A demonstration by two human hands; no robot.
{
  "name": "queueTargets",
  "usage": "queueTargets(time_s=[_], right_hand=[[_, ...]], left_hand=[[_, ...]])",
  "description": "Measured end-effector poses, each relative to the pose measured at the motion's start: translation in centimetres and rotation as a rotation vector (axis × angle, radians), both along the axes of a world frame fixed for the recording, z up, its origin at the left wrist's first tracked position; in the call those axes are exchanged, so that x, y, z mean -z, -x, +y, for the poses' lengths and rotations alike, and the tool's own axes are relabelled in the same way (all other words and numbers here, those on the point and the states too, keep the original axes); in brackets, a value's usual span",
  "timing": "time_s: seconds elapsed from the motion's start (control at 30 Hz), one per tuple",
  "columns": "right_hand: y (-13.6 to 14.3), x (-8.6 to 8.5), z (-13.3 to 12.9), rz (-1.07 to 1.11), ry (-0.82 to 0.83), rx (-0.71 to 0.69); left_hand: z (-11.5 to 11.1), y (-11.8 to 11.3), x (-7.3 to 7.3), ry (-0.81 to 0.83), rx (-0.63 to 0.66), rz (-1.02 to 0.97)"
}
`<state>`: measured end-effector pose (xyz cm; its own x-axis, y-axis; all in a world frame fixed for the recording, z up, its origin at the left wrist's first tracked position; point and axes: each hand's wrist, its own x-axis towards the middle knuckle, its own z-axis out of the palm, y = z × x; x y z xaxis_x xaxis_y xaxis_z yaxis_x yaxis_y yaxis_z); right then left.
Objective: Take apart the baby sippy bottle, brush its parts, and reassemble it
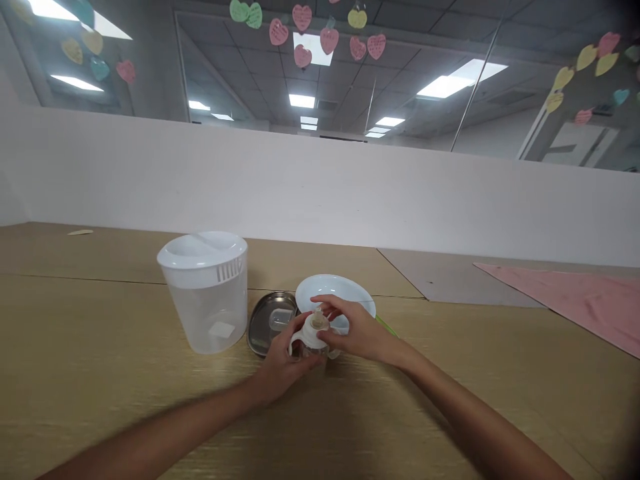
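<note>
A small baby bottle [311,338] with a white collar, a pale nipple and side handles is held upright between both hands. Wrapped around its left side and lower part is my left hand [284,360], by the white handle. From the right, my right hand [361,331] is closed on the bottle's collar with thumb and fingers, and its index finger arches over behind the nipple. A clear plastic cap [279,320] lies in a steel tray [259,340] just behind my left hand. Past the right hand stands a white bowl [335,285], partly covered by the fingers.
A translucent bucket with a white lid [205,293] stands on the left of the wooden table [150,413]. A green strip [386,326] sticks out beside the bowl. Pink cloth [590,293] lies at the right. A white wall [300,187] with windows rises behind.
</note>
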<state>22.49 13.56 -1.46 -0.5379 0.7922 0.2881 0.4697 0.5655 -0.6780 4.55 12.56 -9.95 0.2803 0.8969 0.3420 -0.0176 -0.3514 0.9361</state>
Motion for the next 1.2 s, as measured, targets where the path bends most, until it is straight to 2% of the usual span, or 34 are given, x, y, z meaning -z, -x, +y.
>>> queueTargets(time_s=[0.27, 0.33, 0.47, 0.53, 0.67, 0.87, 0.93, 1.0, 1.03, 1.1, 1.17, 1.2], right_hand=[[2.2, 3.4, -0.2, 0.007, -0.113, 0.397], [2.1, 3.6, -0.5, 0.071, -0.118, 0.352], [1.4, 3.1, -0.7, 0.297, 0.039, 0.010], [1.2, 2.7, -0.8, 0.326, 0.095, -0.089], [1.1, 1.6, -0.9, 0.222, 0.057, -0.028], [0.8, -0.5, -1.3, -0.079, -0.020, 0.178], [0.6, -0.8, -1.2, -0.156, -0.029, 0.229], [0.4, -0.8, -1.0, -0.147, -0.009, 0.258], [0.3, -0.7, -1.0, -0.107, 0.005, 0.239], [0.1, -0.6, -1.0, -0.031, 0.049, 0.110], [0.2, -0.4, -1.1, -0.030, 0.087, -0.034], [0.4, -0.2, -1.2, -0.053, 0.077, -0.055]], left_hand=[[-0.4, 0.0, -0.9, 0.029, 0.079, 0.011], [-0.4, 0.1, -0.9, 0.045, 0.072, 0.020], [-0.2, 0.1, -0.4, 0.040, 0.042, 0.000], [0.0, 0.1, -0.2, 0.038, 0.061, -0.021], [0.0, 0.0, 0.1, 0.048, 0.096, -0.048], [-0.2, 0.0, 0.1, 0.051, 0.027, -0.047], [-0.2, 0.0, 0.2, 0.039, 0.032, -0.034], [-0.1, 0.0, 0.2, 0.019, 0.037, -0.029], [-0.1, 0.0, 0.3, 0.004, 0.037, -0.028], [0.0, 0.0, 0.3, -0.024, 0.034, -0.019], [0.0, 0.1, 0.3, -0.037, 0.040, -0.001], [0.0, 0.1, 0.4, -0.041, 0.041, 0.006]])
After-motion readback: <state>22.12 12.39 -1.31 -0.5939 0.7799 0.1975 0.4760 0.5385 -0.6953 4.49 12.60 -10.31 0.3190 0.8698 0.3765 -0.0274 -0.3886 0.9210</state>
